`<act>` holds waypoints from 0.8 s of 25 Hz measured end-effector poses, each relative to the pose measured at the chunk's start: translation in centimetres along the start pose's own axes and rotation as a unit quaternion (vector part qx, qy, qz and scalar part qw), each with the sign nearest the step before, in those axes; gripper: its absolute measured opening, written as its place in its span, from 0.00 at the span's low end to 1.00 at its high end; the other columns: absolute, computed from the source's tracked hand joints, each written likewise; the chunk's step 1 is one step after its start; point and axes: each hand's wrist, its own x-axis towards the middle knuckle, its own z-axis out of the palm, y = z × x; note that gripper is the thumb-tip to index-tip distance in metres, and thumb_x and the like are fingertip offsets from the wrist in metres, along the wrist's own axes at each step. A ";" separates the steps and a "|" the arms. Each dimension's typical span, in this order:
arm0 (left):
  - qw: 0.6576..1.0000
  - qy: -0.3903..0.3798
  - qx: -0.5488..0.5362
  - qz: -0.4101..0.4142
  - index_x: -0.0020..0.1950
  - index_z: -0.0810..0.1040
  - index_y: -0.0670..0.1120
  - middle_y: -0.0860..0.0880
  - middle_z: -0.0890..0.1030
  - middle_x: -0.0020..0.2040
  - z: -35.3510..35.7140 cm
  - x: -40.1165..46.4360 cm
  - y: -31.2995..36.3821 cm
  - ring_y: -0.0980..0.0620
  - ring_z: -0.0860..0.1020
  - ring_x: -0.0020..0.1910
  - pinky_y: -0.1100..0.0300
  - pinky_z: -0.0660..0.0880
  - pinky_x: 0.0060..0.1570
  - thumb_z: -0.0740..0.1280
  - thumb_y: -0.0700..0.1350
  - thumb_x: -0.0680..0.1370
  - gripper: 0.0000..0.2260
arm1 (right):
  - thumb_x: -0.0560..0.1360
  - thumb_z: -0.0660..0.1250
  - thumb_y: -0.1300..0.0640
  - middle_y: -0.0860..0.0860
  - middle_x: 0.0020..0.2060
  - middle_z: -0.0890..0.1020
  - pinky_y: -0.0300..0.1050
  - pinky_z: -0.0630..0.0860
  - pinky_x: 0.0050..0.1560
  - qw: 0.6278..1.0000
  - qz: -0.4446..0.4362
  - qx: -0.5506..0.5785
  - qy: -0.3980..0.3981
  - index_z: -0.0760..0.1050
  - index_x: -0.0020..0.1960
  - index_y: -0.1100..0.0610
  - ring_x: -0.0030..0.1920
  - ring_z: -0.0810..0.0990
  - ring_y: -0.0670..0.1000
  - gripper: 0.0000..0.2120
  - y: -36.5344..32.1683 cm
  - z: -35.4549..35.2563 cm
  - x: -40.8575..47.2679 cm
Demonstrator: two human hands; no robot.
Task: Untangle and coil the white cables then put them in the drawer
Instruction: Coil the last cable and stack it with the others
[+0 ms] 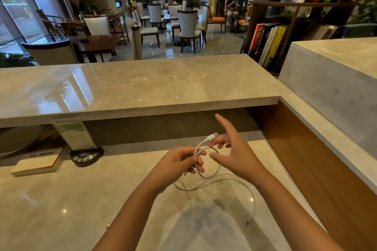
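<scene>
White cable (212, 173), one loop above the desk (61, 199): your left hand (179, 161) pinches it; your right hand (234, 153) pinches its plug.

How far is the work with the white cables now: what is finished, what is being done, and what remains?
Done: one small loop of the thin white cable is formed. In hand: the left hand pinches that loop, and the right hand holds the USB plug end. Left: the tail trailing over the pale marble desk needs coiling; no drawer is visible.
</scene>
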 end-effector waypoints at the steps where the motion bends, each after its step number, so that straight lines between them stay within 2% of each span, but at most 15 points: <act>1: 1.000 -0.007 -0.005 -0.001 0.52 0.80 0.48 0.50 0.82 0.38 0.0 0.1 -0.1 0.58 0.81 0.37 0.67 0.75 0.39 0.58 0.38 0.80 0.12 | 0.70 0.72 0.54 0.44 0.46 0.80 0.31 0.69 0.50 0.998 -0.013 -0.054 0.001 0.41 0.70 0.34 0.49 0.76 0.43 0.46 0.1 0.3 0.0; 3: 1.000 -0.009 -0.010 -0.006 0.54 0.80 0.46 0.50 0.82 0.38 0.1 0.2 -0.2 0.58 0.81 0.37 0.67 0.75 0.38 0.58 0.38 0.80 0.12 | 0.70 0.72 0.55 0.45 0.43 0.79 0.35 0.70 0.50 0.987 -0.056 -0.147 0.018 0.40 0.70 0.35 0.47 0.76 0.45 0.47 0.2 0.9 -0.1; 4: 1.000 -0.005 -0.005 -0.010 0.55 0.80 0.45 0.49 0.82 0.39 0.2 0.3 -0.1 0.59 0.81 0.37 0.68 0.75 0.37 0.58 0.38 0.80 0.12 | 0.69 0.74 0.56 0.46 0.41 0.79 0.38 0.73 0.47 0.972 -0.109 -0.202 0.047 0.47 0.72 0.38 0.44 0.76 0.46 0.45 0.4 1.1 0.0; 5: 1.000 -0.001 0.011 -0.014 0.55 0.80 0.45 0.50 0.83 0.39 0.2 0.4 0.0 0.60 0.81 0.37 0.68 0.75 0.37 0.58 0.39 0.80 0.12 | 0.67 0.75 0.57 0.47 0.39 0.80 0.41 0.74 0.43 0.943 -0.176 -0.270 0.079 0.60 0.71 0.43 0.41 0.77 0.48 0.39 0.8 1.3 0.1; 6: 0.999 0.006 0.045 -0.016 0.55 0.80 0.46 0.51 0.82 0.39 0.2 0.5 0.1 0.61 0.81 0.37 0.69 0.75 0.36 0.59 0.39 0.80 0.11 | 0.64 0.77 0.58 0.48 0.36 0.81 0.43 0.75 0.38 0.905 -0.239 -0.333 0.112 0.73 0.63 0.48 0.37 0.77 0.49 0.29 1.2 1.3 0.2; 7: 0.995 0.015 0.096 -0.011 0.55 0.80 0.47 0.52 0.82 0.39 0.1 0.6 0.3 0.62 0.80 0.37 0.69 0.75 0.36 0.60 0.40 0.79 0.10 | 0.63 0.78 0.58 0.49 0.34 0.80 0.43 0.74 0.35 0.873 -0.282 -0.375 0.132 0.80 0.53 0.52 0.35 0.77 0.50 0.19 1.4 1.3 0.4; 8: 0.988 0.025 0.153 0.002 0.55 0.79 0.49 0.54 0.82 0.39 0.0 0.7 0.6 0.62 0.79 0.38 0.69 0.75 0.38 0.61 0.41 0.79 0.10 | 0.63 0.78 0.57 0.50 0.33 0.79 0.43 0.72 0.33 0.857 -0.296 -0.399 0.135 0.82 0.44 0.53 0.34 0.75 0.50 0.11 1.4 1.2 0.6; 9: 0.979 0.036 0.201 0.019 0.56 0.79 0.51 0.55 0.81 0.40 -0.2 0.7 0.8 0.61 0.79 0.39 0.68 0.75 0.40 0.61 0.41 0.79 0.10 | 0.65 0.77 0.56 0.50 0.35 0.78 0.43 0.71 0.33 0.866 -0.277 -0.399 0.119 0.81 0.40 0.54 0.35 0.74 0.49 0.06 1.1 1.1 0.8; 11: 0.970 0.047 0.233 0.052 0.58 0.78 0.52 0.56 0.80 0.40 -0.5 0.6 1.3 0.59 0.78 0.42 0.66 0.75 0.44 0.62 0.42 0.78 0.11 | 0.71 0.71 0.54 0.47 0.40 0.75 0.43 0.71 0.39 0.938 -0.150 -0.309 0.043 0.80 0.40 0.55 0.41 0.72 0.47 0.05 0.1 0.3 1.2; 12: 0.973 0.043 0.218 0.066 0.58 0.79 0.52 0.55 0.80 0.40 -0.7 0.5 1.3 0.58 0.78 0.42 0.65 0.76 0.44 0.62 0.42 0.78 0.11 | 0.74 0.67 0.53 0.46 0.41 0.74 0.42 0.71 0.43 0.974 -0.065 -0.215 -0.029 0.79 0.41 0.56 0.42 0.72 0.45 0.07 -0.3 -0.3 1.4; 13: 0.980 0.035 0.180 0.076 0.57 0.79 0.51 0.53 0.81 0.40 -0.9 0.4 1.2 0.57 0.79 0.42 0.63 0.77 0.44 0.63 0.41 0.78 0.11 | 0.75 0.65 0.53 0.46 0.39 0.75 0.41 0.71 0.44 0.990 0.010 -0.089 -0.108 0.78 0.41 0.56 0.41 0.72 0.44 0.09 -0.6 -1.2 1.6; 14: 0.989 0.026 0.124 0.078 0.56 0.81 0.50 0.51 0.82 0.40 -1.0 0.2 1.2 0.55 0.80 0.42 0.62 0.77 0.44 0.63 0.41 0.78 0.10 | 0.76 0.63 0.54 0.47 0.37 0.76 0.41 0.71 0.44 0.984 0.061 0.040 -0.163 0.78 0.40 0.57 0.39 0.74 0.44 0.10 -1.1 -1.9 1.8; 16: 0.998 0.023 0.010 0.056 0.54 0.82 0.48 0.49 0.83 0.39 -0.8 0.0 1.2 0.53 0.81 0.41 0.60 0.78 0.44 0.63 0.40 0.78 0.10 | 0.78 0.59 0.57 0.50 0.34 0.77 0.40 0.73 0.43 0.947 0.097 0.228 -0.204 0.77 0.40 0.59 0.37 0.75 0.46 0.12 -1.3 -2.5 1.9; 18: 0.997 0.050 -0.054 0.037 0.54 0.81 0.49 0.50 0.83 0.37 -0.4 0.3 1.1 0.53 0.81 0.39 0.58 0.78 0.45 0.63 0.38 0.78 0.10 | 0.78 0.57 0.60 0.53 0.35 0.77 0.41 0.74 0.43 0.922 0.096 0.320 -0.194 0.77 0.44 0.63 0.37 0.76 0.48 0.11 -1.3 -2.4 1.8; 20: 0.993 0.082 -0.080 0.033 0.52 0.81 0.49 0.49 0.83 0.36 -0.2 0.7 1.1 0.53 0.81 0.37 0.60 0.78 0.42 0.63 0.37 0.78 0.11 | 0.77 0.59 0.64 0.53 0.35 0.78 0.41 0.75 0.43 0.928 0.084 0.328 -0.155 0.78 0.47 0.62 0.37 0.76 0.48 0.09 -1.0 -1.7 1.6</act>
